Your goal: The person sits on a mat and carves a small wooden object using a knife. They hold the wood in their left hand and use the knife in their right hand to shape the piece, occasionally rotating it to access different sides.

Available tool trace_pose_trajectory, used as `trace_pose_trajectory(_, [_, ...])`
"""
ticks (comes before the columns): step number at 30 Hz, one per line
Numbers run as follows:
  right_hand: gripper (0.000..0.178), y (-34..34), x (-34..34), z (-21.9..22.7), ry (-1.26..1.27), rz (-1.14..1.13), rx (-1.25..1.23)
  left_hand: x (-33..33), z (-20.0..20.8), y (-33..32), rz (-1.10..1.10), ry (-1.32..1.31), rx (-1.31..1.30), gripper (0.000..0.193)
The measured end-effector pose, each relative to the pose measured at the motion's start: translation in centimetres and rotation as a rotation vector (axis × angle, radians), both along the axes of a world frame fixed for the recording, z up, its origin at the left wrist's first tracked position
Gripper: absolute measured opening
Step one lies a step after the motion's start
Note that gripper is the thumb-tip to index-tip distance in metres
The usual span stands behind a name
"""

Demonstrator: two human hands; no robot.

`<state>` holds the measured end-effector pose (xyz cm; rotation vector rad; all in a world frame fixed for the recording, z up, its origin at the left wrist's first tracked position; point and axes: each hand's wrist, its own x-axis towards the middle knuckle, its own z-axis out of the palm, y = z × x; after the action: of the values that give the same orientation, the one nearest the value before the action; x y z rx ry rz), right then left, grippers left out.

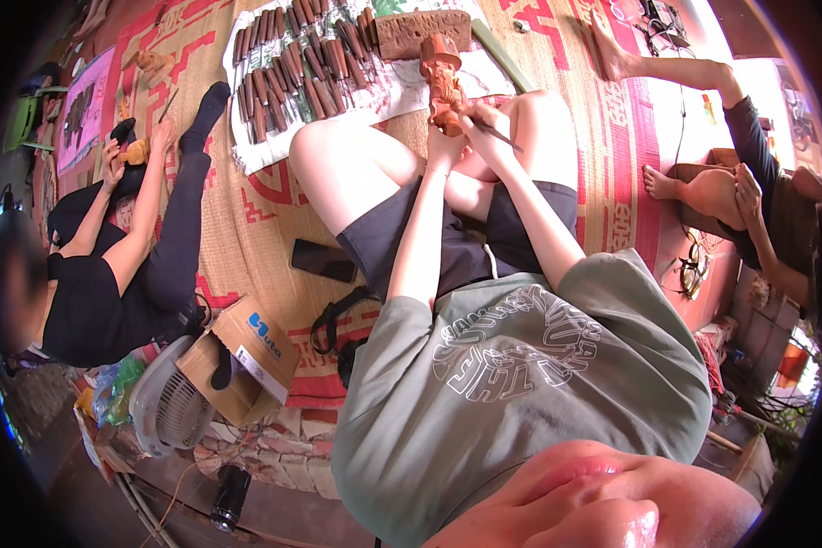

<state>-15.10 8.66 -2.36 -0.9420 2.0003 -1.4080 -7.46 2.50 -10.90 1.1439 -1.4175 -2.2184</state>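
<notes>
A reddish-brown carved wooden figure (444,80) leans between my bent knees, its upper end close to a wooden block (411,36). My left hand (446,151) is closed around the figure's lower end. My right hand (490,130) is closed on a slim carving chisel (513,144), beside the figure's lower part. Much of the chisel is hidden by my fingers, and I cannot tell whether its edge touches the wood. Beyond my left knee, several carving chisels (306,68) with brown handles lie in rows on a white sheet (247,157).
A red and tan mat (256,247) lies beneath me. At my left are a black phone (324,260), a cardboard box (237,356) and a grey fan (169,397). A person (110,292) at left holds a yellowish carving (135,152). Another person's leg (676,68) extends in at right.
</notes>
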Motion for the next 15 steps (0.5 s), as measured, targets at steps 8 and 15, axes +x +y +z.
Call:
trace_pose_trajectory(8, [0.011,-0.3,-0.3,-0.9,0.024,0.03,0.055,0.1,1.4,-0.2,0.137,0.04,-0.103,0.038])
trace_pose_trajectory(15, [0.012,0.3,0.2,-0.8,0.261,0.152,0.05,0.3,0.6,0.1,0.165,0.065,-0.055,0.048])
